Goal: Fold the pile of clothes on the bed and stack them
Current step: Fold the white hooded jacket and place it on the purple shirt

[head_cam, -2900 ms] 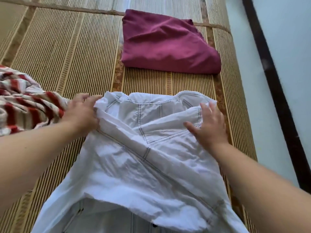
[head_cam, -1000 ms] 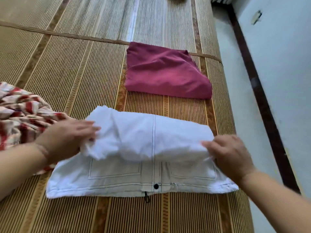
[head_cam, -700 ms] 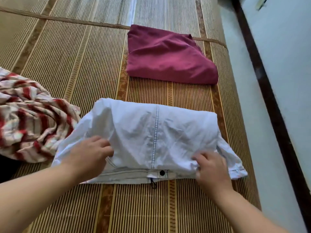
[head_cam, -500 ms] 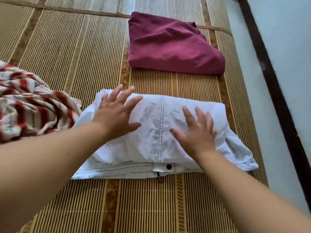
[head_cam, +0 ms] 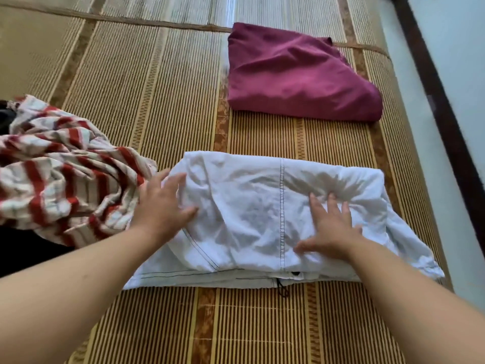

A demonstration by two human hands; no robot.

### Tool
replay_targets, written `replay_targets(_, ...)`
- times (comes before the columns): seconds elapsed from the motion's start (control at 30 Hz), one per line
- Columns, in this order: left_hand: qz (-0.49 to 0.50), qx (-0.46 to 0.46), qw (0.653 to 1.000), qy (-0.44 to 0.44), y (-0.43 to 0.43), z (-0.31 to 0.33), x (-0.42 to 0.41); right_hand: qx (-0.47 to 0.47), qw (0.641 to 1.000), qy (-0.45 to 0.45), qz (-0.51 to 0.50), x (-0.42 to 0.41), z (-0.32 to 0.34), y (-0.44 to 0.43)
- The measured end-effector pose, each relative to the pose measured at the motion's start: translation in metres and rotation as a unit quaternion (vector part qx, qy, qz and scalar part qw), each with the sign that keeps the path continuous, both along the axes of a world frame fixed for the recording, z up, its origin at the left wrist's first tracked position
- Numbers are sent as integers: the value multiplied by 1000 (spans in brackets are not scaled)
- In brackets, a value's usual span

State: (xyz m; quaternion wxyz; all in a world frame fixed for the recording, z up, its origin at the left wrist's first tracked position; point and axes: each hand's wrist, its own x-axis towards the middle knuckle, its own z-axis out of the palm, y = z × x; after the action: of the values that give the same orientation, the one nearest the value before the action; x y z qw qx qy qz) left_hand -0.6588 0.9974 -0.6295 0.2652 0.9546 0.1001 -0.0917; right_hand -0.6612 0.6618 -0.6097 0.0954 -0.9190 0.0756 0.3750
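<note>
1. Hands first: the left hand (head_cam: 162,206) lies flat on the left end of the white garment (head_cam: 252,206), fingers straight and slightly apart. The right hand (head_cam: 330,227) is flat too, fingers spread, palm down on the right half. Neither one grips anything.
2. The white garment sits under both palms as a wide folded bundle on the mat (head_cam: 157,88), with its stitched seam running between the hands. Right of the right hand a loose flap sticks out, and a black cord (head_cam: 282,288) pokes out at the edge nearest the wrists.
3. A crumpled red-striped cloth (head_cam: 65,174) is just left of the left hand. A folded maroon piece (head_cam: 296,74) lies past the right hand's fingertips, apart from the white one.
4. To me this looks like the pressing-flat step, smoothing the fold so it stays down.
5. My guess for next: tuck in that flap, fold the bundle across to about the maroon piece's size, then set it on top. It probably needs a hand at each end so the layers don't slide open.
</note>
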Motion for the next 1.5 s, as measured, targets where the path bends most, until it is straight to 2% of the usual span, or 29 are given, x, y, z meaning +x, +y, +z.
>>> replay_targets(0.07, 99, 19, 994, 50, 14, 3, -11, 31, 997, -62, -20, -6, 4, 22)
replay_targets(0.17, 143, 6, 980, 141, 28, 10, -20, 136, 983, -120, -13, -12, 7, 63)
replay_targets(0.3, 164, -76, 961, 212, 37, 18, -19, 228, 968, -105, -4, -15, 4, 112)
replay_targets(0.4, 134, -102, 965, 199, 37, 24, -18, 247, 964, -74, -59, -10, 2, 122)
replay_targets(0.5, 127, -212, 948, 202, 32, 32, -20, 254, 960, -46, -107, 1, 5, 116)
replay_targets(0.67, 58, -358, 895, 260, 9, 74, -17, 363, 914, -17, -180, 4, 35, 118)
replay_targets(0.77, -28, -465, 835, 291, -27, 112, -10, 496, 837, 20, -229, -7, 62, 126)
replay_targets(0.83, -63, -493, 817, 293, -62, 134, -7, 552, 783, 38, -284, -11, 80, 121)
replay_targets(0.87, -77, -494, 818, 286, -79, 143, -7, 559, 767, 34, -314, -10, 89, 115)
replay_targets(0.97, -141, -441, 847, 260, -129, 156, -10, 555, 748, 1, -364, -1, 111, 70)
replay_targets(1.0, -164, -444, 841, 263, -143, 159, -13, 549, 746, -7, -376, 3, 116, 51)
replay_targets(1.07, -199, -488, 804, 276, -169, 162, -20, 523, 759, -24, -387, 9, 123, 12)
replay_targets(1.1, -206, -495, 801, 266, -183, 161, -24, 511, 768, -29, -385, 12, 125, -7)
replay_targets(1.13, -208, -485, 815, 240, -196, 157, -26, 502, 774, -32, -384, 13, 125, -28)
replay_targets(1.2, -192, -408, 883, 129, -216, 144, -29, 488, 779, -42, -391, 16, 124, -66)
replay_targets(1.23, -191, -346, 917, 56, -224, 135, -27, 482, 777, -51, -402, 18, 121, -86)
replay_targets(1.3, -201, -202, 957, -62, -233, 115, -21, 469, 763, -73, -439, 19, 108, -124)
replay_targets(1.37, -227, -58, 970, -73, -238, 90, -11, 445, 751, -82, -481, 17, 89, -155)
replay_targets(1.43, -265, 50, 963, -23, -248, 62, 1, 416, 755, -73, -501, 12, 68, -180)
replay_targets(1.47, -286, 87, 954, -11, -254, 49, 7, 387, 780, -67, -487, 9, 58, -188)
replay_targets(1.5, -305, 116, 945, -4, -261, 37, 12, 333, 826, -66, -449, 9, 50, -194)
